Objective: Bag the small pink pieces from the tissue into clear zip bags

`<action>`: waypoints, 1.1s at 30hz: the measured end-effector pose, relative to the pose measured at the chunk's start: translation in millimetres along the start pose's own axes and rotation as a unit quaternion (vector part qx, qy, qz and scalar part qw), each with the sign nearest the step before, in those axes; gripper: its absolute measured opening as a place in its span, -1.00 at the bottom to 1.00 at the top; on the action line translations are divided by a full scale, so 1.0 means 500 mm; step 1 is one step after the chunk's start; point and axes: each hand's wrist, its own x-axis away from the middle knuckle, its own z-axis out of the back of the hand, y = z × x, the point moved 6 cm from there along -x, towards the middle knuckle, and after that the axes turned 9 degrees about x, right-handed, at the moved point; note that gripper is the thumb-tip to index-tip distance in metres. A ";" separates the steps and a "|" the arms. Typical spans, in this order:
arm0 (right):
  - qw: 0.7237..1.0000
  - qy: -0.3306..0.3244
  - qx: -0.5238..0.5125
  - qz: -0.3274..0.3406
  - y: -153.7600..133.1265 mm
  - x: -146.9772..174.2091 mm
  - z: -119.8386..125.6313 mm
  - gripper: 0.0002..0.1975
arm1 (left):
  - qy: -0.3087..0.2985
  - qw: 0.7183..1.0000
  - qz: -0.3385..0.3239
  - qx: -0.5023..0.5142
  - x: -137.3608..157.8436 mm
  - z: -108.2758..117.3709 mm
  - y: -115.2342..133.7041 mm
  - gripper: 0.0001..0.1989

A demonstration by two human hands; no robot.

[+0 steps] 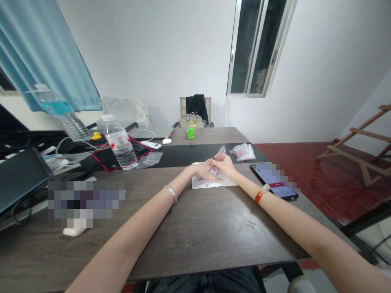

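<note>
The left hand (pixel 205 171) is reaching over a white sheet (pixel 200 184), with some of its fingers stretching across toward the right. The right hand (pixel 224 164) is meeting it from the other side, its fingers curling in close to the left thumb. The two hands are touching or nearly so; their overlap is hiding most of the fingertips, so I cannot tell whether either one is closing on anything. The sheet is lying on the desk (pixel 198 232) beneath both hands, showing pink and red marks around the left fingers. A bit of clear plastic is poking up just beyond the right hand.

Near the right hand, on its far right, a clear packet (pixel 243 151) with something pinkish inside is lying. Also to its right, beside the forearm, a phone (pixel 271 182) is lying with its screen lit. Well beyond both hands, a green box (pixel 191 132) is standing. To the left of the left hand and farther off, a bottle (pixel 120 142) is standing, with a clear bag (pixel 150 160) lying just beside it.

The left wrist is wearing a silver bangle (pixel 171 193); the right wrist is wearing an orange-and-white bracelet (pixel 262 193).
</note>
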 end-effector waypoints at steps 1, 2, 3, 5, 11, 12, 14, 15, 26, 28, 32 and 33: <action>1.000 0.004 0.006 0.004 0.001 -0.001 0.001 -0.77 | -0.009 1.000 0.007 -0.024 0.004 -0.003 0.004 -0.05; 1.000 0.008 0.011 0.008 0.002 -0.001 0.003 -0.78 | -0.018 0.999 0.009 -0.044 0.008 -0.006 0.009 -0.03; 1.000 0.012 0.016 0.011 0.002 -0.002 0.004 -0.78 | -0.025 0.998 0.006 -0.053 0.011 -0.008 0.015 0.00; 0.999 0.018 0.024 0.016 0.003 -0.005 0.005 -0.78 | -0.027 0.998 -0.009 -0.055 0.016 -0.010 0.027 0.05; 0.999 -0.012 -0.033 -0.004 -0.004 0.001 -0.003 -0.73 | -0.034 0.997 -0.037 -0.062 0.022 -0.011 0.030 0.06; 0.999 -0.022 -0.046 -0.006 -0.009 0.004 -0.004 -0.73 | -0.042 0.996 -0.040 -0.068 0.023 -0.012 0.029 0.03; 0.998 -0.029 -0.054 -0.005 -0.019 0.010 -0.003 -0.72 | -0.049 0.995 -0.047 -0.074 0.026 -0.012 0.031 -0.07; 0.998 -0.025 -0.050 -0.008 -0.022 0.012 -0.001 -0.71 | -0.048 0.995 -0.046 -0.072 0.027 -0.010 0.033 -0.13; 0.985 0.008 -0.120 -0.123 -0.011 0.011 0.008 -0.75 | 0.082 0.986 -0.015 -0.146 0.243 0.142 0.119 -0.44; 0.983 0.001 -0.135 -0.127 -0.013 0.010 0.008 -0.76 | 0.150 0.971 0.031 -0.181 0.327 0.205 0.111 -0.41; 0.977 -0.007 -0.162 -0.139 -0.015 0.008 0.008 -0.77 | 0.284 0.911 0.125 -0.273 0.500 0.330 0.028 -0.36; 0.975 -0.010 -0.167 -0.144 -0.016 0.008 0.008 -0.77 | 0.320 0.881 0.161 -0.309 0.544 0.358 -0.008 -0.35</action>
